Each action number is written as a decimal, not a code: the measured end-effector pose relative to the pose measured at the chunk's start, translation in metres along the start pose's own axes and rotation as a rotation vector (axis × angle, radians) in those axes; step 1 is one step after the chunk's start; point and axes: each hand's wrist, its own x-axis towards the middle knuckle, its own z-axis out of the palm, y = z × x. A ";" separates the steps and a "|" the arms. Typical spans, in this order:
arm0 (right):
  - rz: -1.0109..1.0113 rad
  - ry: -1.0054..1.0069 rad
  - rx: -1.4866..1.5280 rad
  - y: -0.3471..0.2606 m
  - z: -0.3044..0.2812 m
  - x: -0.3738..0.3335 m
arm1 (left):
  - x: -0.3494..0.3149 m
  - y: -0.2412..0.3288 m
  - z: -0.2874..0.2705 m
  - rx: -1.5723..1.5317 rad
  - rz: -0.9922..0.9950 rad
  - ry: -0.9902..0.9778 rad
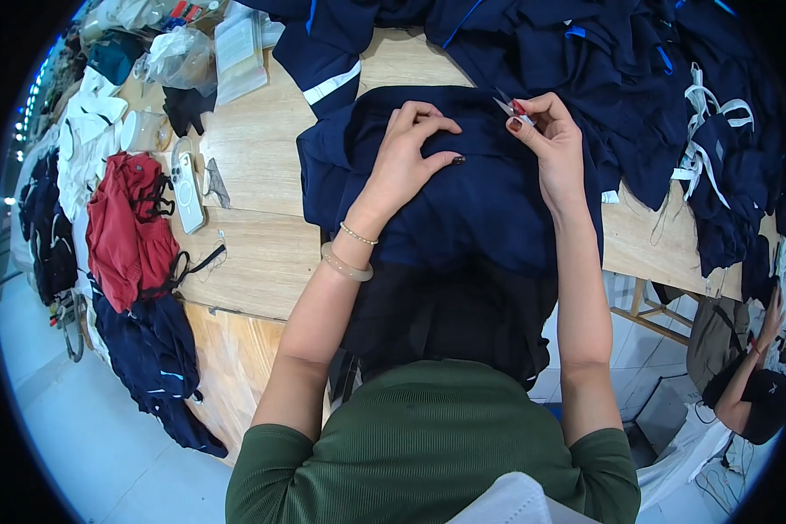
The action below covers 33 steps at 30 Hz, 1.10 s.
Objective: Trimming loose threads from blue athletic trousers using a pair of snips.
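Mask [517, 506] nearest, left hand [405, 155] splays on garment [489, 201], right hand [552, 144] pinches snips [504, 106], table [253, 284] edge bare leftward

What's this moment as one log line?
left hand: on navy garment | right hand: gripping pointed tool near garment's far edge | white phone: beside red garment
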 end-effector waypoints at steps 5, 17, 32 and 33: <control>0.011 -0.026 0.048 0.008 0.000 -0.003 | 0.000 0.001 0.015 0.038 -0.024 0.122; -0.145 -0.095 -0.592 0.012 0.005 -0.012 | 0.011 0.003 0.014 -0.501 -0.376 0.166; -0.238 -0.141 -0.786 0.007 0.014 -0.007 | 0.014 0.002 0.017 -0.578 -0.408 0.238; -0.243 -0.146 -0.792 0.007 0.014 -0.007 | 0.014 0.002 0.017 -0.578 -0.408 0.238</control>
